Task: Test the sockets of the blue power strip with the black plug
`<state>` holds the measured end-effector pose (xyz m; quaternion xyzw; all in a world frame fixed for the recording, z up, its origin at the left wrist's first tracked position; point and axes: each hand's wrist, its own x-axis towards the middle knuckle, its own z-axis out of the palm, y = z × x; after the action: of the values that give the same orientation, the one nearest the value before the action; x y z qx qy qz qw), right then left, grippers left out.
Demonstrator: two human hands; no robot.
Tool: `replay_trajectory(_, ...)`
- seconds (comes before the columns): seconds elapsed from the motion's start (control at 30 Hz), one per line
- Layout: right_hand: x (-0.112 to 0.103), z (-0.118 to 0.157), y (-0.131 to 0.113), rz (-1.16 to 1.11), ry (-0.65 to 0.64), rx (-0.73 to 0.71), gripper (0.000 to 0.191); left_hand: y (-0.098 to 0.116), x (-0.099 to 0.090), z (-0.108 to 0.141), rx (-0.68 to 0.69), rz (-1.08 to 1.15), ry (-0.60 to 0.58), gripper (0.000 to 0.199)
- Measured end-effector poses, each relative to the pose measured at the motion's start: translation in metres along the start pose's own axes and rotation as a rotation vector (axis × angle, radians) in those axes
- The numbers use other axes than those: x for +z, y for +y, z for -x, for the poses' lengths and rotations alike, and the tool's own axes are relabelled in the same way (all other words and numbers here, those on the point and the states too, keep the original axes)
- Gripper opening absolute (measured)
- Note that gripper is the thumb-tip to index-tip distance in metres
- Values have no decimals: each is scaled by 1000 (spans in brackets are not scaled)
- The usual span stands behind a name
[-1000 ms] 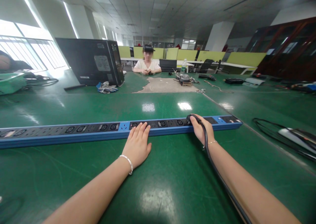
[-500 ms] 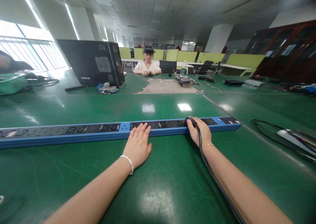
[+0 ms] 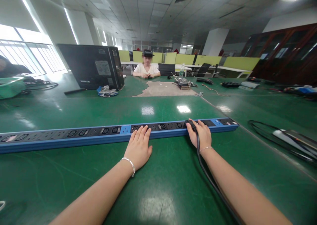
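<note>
A long blue power strip with several black sockets lies across the green table. My left hand rests flat on the table, fingertips touching the strip's near edge by a light-blue socket. My right hand grips a black plug seated on the strip near its right end. The plug's black cable runs back along my right forearm and off the bottom of the view.
A black computer case stands at the back left with gloves beside it. A person sits at the far side behind a brown mat. Another cable and flat device lie at the right. A green bin sits far left.
My right hand with the plug has shifted slightly left along the strip. The left hand has stayed in place. The view has tilted a little.
</note>
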<state>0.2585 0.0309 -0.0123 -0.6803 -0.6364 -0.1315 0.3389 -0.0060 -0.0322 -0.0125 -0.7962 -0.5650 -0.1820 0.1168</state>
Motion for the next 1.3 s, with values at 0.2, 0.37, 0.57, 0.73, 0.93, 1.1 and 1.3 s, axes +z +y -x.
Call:
replay_trajectory(0.2, 2, 1, 0, -18, 11, 22, 38, -1, 0, 1, 9, 1, -1, 59)
replay_trajectory(0.37, 5, 2, 1, -12, 34, 27, 38, 0, -1, 0, 0, -1, -10, 59)
replay_trajectory(0.57, 9, 0, 0, -96, 41, 26, 38, 1, 0, 0, 3, -2, -10, 60)
replay_trajectory(0.73, 9, -3, -1, -233, 58, 66, 42, 0, 0, 0, 1, 4, -7, 59)
replay_trajectory(0.93, -3, -6, 3, -434, 190, 318, 55, 0, 0, 0, -1, 26, 2, 59)
replay_trajectory(1.1, -5, -3, -4, -534, 150, 274, 50, 1, -4, -3, -29, 61, -7, 57)
replay_trajectory(1.3, -4, 9, -61, -693, -30, 39, 43, 1, -7, -6, -66, 100, 22, 57)
